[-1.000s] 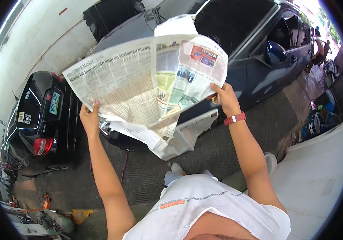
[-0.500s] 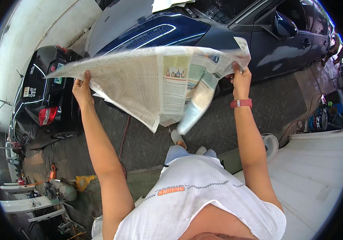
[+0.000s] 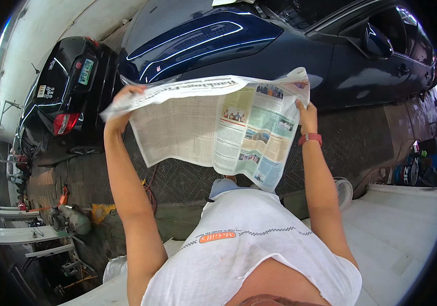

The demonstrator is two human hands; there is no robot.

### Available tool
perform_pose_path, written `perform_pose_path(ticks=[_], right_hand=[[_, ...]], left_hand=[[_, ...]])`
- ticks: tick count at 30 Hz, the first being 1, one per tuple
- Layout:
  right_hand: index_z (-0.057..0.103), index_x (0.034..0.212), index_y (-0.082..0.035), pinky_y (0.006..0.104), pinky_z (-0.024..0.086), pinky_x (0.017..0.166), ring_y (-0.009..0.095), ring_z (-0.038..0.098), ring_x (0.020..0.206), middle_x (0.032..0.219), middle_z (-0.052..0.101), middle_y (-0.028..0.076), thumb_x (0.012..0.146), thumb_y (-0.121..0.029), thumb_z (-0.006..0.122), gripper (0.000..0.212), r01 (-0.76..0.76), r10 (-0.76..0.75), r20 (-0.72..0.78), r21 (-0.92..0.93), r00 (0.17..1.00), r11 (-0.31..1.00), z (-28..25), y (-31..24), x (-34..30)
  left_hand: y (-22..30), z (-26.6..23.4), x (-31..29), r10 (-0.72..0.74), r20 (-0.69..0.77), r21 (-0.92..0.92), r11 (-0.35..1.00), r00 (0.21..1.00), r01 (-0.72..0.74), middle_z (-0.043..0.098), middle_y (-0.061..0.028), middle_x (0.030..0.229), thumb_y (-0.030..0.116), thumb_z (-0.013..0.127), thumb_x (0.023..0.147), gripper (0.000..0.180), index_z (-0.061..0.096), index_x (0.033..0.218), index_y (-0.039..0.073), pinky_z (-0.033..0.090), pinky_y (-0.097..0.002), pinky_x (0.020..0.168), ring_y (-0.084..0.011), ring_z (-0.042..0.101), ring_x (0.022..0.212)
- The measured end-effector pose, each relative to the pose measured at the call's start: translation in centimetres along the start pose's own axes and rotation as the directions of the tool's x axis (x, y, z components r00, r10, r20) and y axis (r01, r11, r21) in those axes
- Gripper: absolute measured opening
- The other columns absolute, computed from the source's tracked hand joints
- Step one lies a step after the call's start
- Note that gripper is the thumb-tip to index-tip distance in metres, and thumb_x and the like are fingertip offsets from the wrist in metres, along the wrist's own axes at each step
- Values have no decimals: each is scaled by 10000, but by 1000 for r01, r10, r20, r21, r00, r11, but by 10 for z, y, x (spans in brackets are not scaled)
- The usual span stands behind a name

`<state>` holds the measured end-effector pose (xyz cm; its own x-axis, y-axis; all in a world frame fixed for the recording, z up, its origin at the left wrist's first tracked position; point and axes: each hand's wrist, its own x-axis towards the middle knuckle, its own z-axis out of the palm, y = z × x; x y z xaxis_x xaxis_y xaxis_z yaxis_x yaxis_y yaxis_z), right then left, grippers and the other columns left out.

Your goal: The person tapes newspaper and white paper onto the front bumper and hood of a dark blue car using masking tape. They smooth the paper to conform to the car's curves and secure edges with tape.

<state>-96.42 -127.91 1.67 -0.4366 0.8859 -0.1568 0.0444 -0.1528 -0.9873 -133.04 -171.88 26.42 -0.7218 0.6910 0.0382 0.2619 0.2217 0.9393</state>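
A spread newspaper sheet (image 3: 188, 130) is stretched between my two hands, in front of me at about arm's length. Its top edge folds over toward me, and its lower edges hang loose. My left hand (image 3: 128, 92) grips the left upper corner, with the paper covering part of the palm. At the right upper edge my right hand (image 3: 307, 117), with a red band on the wrist, pinches the paper between thumb and fingers. Just beyond the sheet stands a dark blue car (image 3: 203, 48), with dull grey patches on its side.
A black car (image 3: 68, 92) is parked at the left. Far left below it are a grey-green tank (image 3: 78, 222) and white metal frames (image 3: 29, 234). A white bucket (image 3: 343, 193) stands by my right arm, beside a white panel surface (image 3: 397, 229). A red hose (image 3: 149, 194) lies on the dark floor.
The newspaper has unfolded flatter; its crumpled right flap now hangs open. My left hand has wrapped over the paper's edge, and my right hand has come slightly lower. My view has shifted a little.
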Motion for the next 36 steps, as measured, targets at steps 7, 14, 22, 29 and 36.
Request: perform_pose_path(ticks=[7, 14, 22, 29, 36], right_hand=[[772, 1097, 27, 404, 540, 908, 295, 724, 986, 1048, 742, 171, 940, -232, 816, 306, 135, -170, -130, -239, 977, 962, -19, 109, 4], [327, 1623, -32, 486, 440, 1146, 450, 534, 1352, 1499, 482, 299, 824, -144, 909, 995, 209, -294, -100, -493, 950, 844, -1, 55, -30], [581, 1413, -123, 537, 416, 1143, 480, 486, 1356, 1537, 497, 263, 827, -120, 878, 657, 655, -579, 330, -526, 745, 543, 61, -48, -100], [465, 1433, -86, 439, 525, 939, 314, 642, 1037, 1121, 651, 167, 987, -62, 659, 487, 486, -331, 423, -340, 844, 805, 81, -20, -96], [95, 1690, -105, 319, 557, 850, 142, 653, 846, 1058, 732, 126, 1077, -65, 572, 778, -6, -75, 859, 90, 507, 996, 84, -87, -190]], left_hand=[[-3, 71, -55, 235, -308, 298, 944, 922, -141, 792, -83, 1097, 127, 919, 858, 367, 762, 1159, -13, 557, -352, 935, -177, 731, 1036], [35, 111, -107, 401, -654, 327, 915, 641, -238, 788, -97, 1045, 138, 848, 961, 252, 733, 1088, -47, 551, -299, 905, -154, 721, 1015], [70, 103, -129, 644, -321, 673, 671, 694, -312, 789, -101, 1079, 50, 758, 1004, 123, 737, 1123, 26, 556, -293, 765, -154, 728, 877], [81, 101, -127, 684, 27, 892, 313, 729, -327, 768, -119, 1161, -115, 700, 875, 377, 752, 1193, 81, 584, -402, 886, -327, 722, 1031], [51, 162, -140, 345, -78, 691, 695, 936, -199, 750, -153, 1080, 89, 758, 926, 238, 798, 1160, 70, 556, -422, 897, -344, 699, 1026]])
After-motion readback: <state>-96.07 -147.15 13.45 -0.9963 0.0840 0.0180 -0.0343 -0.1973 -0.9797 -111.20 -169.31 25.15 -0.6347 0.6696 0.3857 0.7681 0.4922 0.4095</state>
